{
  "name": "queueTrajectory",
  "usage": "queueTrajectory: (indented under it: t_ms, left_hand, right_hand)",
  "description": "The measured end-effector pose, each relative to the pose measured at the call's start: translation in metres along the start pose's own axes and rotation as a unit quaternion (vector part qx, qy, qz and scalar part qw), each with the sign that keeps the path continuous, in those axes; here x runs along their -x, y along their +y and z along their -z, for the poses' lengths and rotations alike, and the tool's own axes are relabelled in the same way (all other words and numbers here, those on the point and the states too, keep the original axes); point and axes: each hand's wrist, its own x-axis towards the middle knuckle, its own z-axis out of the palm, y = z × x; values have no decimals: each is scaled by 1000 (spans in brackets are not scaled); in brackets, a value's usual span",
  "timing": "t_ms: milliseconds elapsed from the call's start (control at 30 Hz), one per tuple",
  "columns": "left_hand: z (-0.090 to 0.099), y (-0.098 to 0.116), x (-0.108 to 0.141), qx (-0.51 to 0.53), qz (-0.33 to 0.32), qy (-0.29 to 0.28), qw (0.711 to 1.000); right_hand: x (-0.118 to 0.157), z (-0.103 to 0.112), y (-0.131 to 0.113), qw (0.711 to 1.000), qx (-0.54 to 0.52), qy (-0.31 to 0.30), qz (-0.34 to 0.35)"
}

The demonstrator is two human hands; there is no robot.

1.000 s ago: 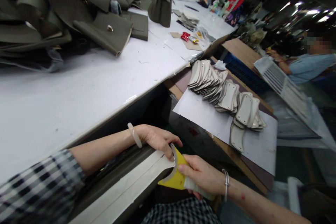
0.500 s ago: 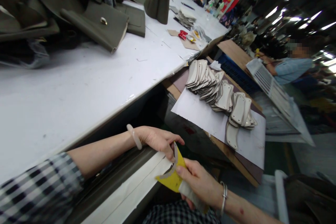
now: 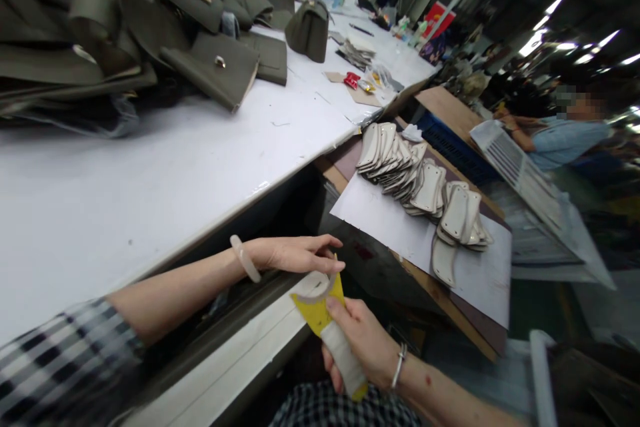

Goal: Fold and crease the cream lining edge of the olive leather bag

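My right hand (image 3: pixel 357 340) grips a yellow scraper-like tool (image 3: pixel 315 313) by its cloth-wrapped handle; the blade ends in a concave curved edge. Beside the blade's upper tip is my left hand (image 3: pixel 300 255), palm down, forefinger and thumb stretched out and apart. Whether its thumb touches the tip I cannot tell. Across my lap lies a dark olive leather piece (image 3: pixel 210 327) with a long white strip (image 3: pixel 235 360) on top, marked by a line along its length. The blade is over the strip's far end.
Olive leather bags (image 3: pixel 210 67) are heaped on the white table (image 3: pixel 165 173) at left. Stacks of pale curved pieces with holes (image 3: pixel 395 157) sit on a white sheet (image 3: pixel 380 213) over a low board. A co-worker in a blue shirt (image 3: pixel 570 140) is at the far right.
My left hand has lifted slightly off the strip's end, its fingers straighter. The yellow tool has shifted left and turned more upright in my right hand. The view has also shifted slightly.
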Motion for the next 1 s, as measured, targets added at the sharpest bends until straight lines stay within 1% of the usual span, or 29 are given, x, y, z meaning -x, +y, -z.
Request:
queueTrajectory:
  t_ms: [67,167,233,333,400,500,567,633,700,733,800,900,967,1000]
  left_hand:
    - [-1,-2,16,21,6,39,999]
    - [-8,-6,40,52,30,79,995]
    - [-16,-8,52,40,36,104,993]
    - [-27,-8,62,-4,29,133,991]
    - [-33,-5,64,-37,32,147,988]
    - [-37,1,65,-75,46,160,983]
    - [-38,4,65,-86,58,165,981]
    - [-39,4,65,-87,62,167,980]
    - [-39,2,64,-81,60,167,981]
    - [-39,1,63,-79,58,166,981]
    - [-38,-1,63,-76,55,163,982]
    - [-37,-4,63,-71,49,156,984]
    - [-36,-6,63,-66,49,156,984]
    - [-36,-8,63,-64,50,157,984]
  right_hand:
    - [-2,-9,3,999,-32,2,4]
    - [-6,-21,11,998,-65,16,9]
    - [-3,-29,19,996,-79,23,18]
    - [12,-33,32,993,-106,22,42]
    - [25,-29,38,989,-112,58,81]
    - [31,-14,35,967,-118,173,143]
    - [22,-5,28,953,-134,218,159]
    - [5,-2,21,950,-148,216,172]
    - [-13,-5,19,951,-159,199,174]
    - [-20,-8,20,953,-159,199,167]
    - [-31,-14,25,954,-139,218,149]
    - [-37,-17,33,954,-96,244,149]
    - [-40,-13,34,958,-107,223,148]
    - [-42,-10,31,962,-121,199,141]
